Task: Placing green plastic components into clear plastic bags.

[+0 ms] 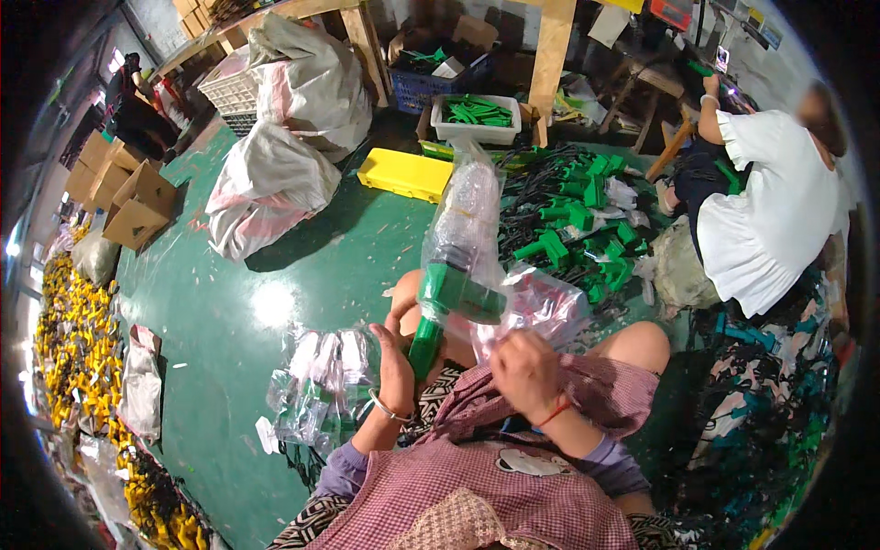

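Note:
My left hand (396, 371) is wrapped round the handle of a green pistol-shaped tool (442, 291), held upright over my lap. A clear plastic bag (473, 165) covers the tool, and bubble wrap shows inside its upper part. Close to the tool's right side, my right hand (527, 371) is closed with its fingertips pinched together; what lies between them is hidden. Just beyond that hand, a bundle of clear plastic bags with reddish print (555, 302) rests by my leg. On the floor at my left lie several bagged items (321, 380), some with green parts.
Loose green tools with black cords (577, 220) are heaped ahead right. Beyond the bag are a yellow case (405, 174) and a white bin of green parts (477, 117). White sacks (275, 188) stand left. A person in white (765, 192) sits at right; yellow parts (82, 348) line the far left.

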A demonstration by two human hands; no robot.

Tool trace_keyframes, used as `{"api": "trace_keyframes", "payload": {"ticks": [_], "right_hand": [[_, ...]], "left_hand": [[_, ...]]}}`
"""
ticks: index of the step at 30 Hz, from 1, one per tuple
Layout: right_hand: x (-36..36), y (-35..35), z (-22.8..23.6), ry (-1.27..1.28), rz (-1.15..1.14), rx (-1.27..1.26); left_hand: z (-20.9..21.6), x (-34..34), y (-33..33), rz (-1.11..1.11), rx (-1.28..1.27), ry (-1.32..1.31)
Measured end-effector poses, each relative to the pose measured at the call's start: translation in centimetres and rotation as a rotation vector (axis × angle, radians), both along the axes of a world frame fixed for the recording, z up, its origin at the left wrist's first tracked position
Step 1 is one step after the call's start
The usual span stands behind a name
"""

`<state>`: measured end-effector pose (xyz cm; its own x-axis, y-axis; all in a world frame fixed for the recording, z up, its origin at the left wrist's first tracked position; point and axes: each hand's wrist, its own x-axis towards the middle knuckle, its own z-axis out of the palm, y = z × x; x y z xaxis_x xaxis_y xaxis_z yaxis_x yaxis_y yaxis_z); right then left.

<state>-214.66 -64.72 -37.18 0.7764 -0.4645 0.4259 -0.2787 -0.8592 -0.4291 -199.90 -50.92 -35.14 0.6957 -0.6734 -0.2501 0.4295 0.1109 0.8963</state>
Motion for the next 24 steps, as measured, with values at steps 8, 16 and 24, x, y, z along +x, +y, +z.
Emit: {"api": "trace_keyframes", "payload": {"ticks": [8,16,24], "right_hand": [[1.7,-5.0,4.2,-0.422,-0.175,0.259],[1.3,-7.3,2.3,-0.276,-0.226,0.196],[-2.3,3.7,3.5,-0.027,0.303,0.282]], "left_hand": [[0.4,-1.1,1.0,-0.185,0.024,0.114],[2.1,-1.7,0.6,-0.202,-0.110,0.174],[-0.4,0.0,-1.7,0.142,-0.051,-0.398]]}}
